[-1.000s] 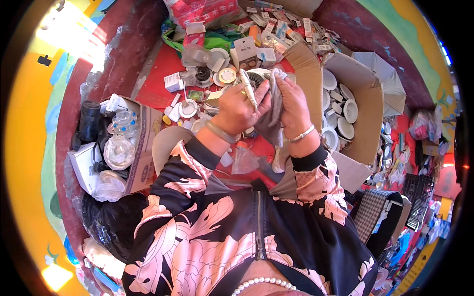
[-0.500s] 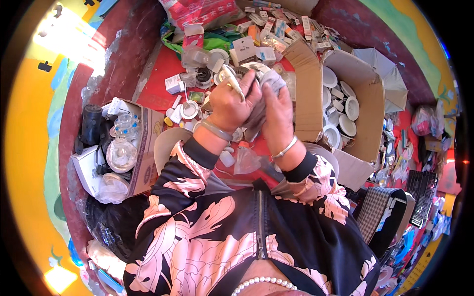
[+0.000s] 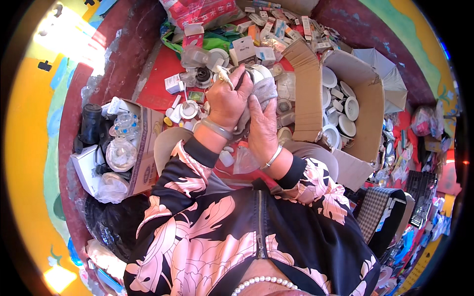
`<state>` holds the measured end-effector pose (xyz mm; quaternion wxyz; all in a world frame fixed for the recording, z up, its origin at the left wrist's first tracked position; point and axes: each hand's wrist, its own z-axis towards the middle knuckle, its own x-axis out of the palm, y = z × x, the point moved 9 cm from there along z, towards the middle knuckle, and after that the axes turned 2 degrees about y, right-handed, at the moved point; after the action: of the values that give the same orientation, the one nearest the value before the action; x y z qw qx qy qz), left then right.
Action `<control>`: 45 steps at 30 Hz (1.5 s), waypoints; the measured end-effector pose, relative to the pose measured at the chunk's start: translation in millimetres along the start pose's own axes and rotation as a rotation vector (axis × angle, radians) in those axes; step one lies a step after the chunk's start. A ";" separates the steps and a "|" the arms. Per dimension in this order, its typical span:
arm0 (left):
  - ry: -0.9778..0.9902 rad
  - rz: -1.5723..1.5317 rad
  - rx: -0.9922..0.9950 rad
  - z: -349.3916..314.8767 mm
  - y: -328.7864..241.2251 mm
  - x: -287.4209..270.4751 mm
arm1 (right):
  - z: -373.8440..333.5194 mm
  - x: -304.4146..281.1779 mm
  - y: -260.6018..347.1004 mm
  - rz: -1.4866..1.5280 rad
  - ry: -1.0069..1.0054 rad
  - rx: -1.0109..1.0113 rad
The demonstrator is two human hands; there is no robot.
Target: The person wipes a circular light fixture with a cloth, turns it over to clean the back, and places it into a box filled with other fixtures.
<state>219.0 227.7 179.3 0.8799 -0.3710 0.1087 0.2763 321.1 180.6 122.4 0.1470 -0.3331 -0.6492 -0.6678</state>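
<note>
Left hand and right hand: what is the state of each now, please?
Left hand: closed, holding a pale, curved-edged object, partly hidden.
Right hand: against a gray fabric cloth; whether it grips cannot be told.

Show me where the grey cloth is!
In the head view, the grey cloth is upper centre, against the right hand and just right of the left hand.

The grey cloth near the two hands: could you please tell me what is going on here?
A person is handling things with bare hands. The left hand grips a white round-edged piece; the right hand lies against the grey cloth, which partly covers that piece. To the right, an open cardboard box holds white discs; to the left, another box holds clear plastic packages.
</note>
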 end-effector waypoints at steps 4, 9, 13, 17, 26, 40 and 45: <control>0.006 -0.018 0.036 0.9 -11.7 -3.7 | 15.2 -10.8 6.5 -0.098 -0.016 -0.071; 0.112 0.023 0.362 -8.7 -55.7 -2.0 | 50.7 -31.4 24.4 -0.109 -0.019 0.197; 0.117 0.047 0.279 -6.1 -44.4 3.0 | 52.0 -44.1 14.5 -0.111 -0.087 0.152; 0.010 0.086 0.096 0.7 -17.6 3.0 | 19.9 -26.7 6.7 -0.189 -0.088 -0.029; 0.023 -0.032 -0.243 6.6 19.8 4.8 | -1.4 -8.4 -27.0 -0.210 0.104 -0.073; 0.125 0.022 0.512 -4.5 -65.5 -7.4 | 51.7 -39.2 17.4 -0.122 -0.014 0.406; 0.186 -0.052 0.450 -0.9 -56.4 3.0 | 65.2 -58.0 9.4 0.037 -0.048 0.319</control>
<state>253.5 196.1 210.9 0.9334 -0.1924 0.2384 0.1868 386.2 228.7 88.6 0.1951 -0.3332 -0.7441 -0.5452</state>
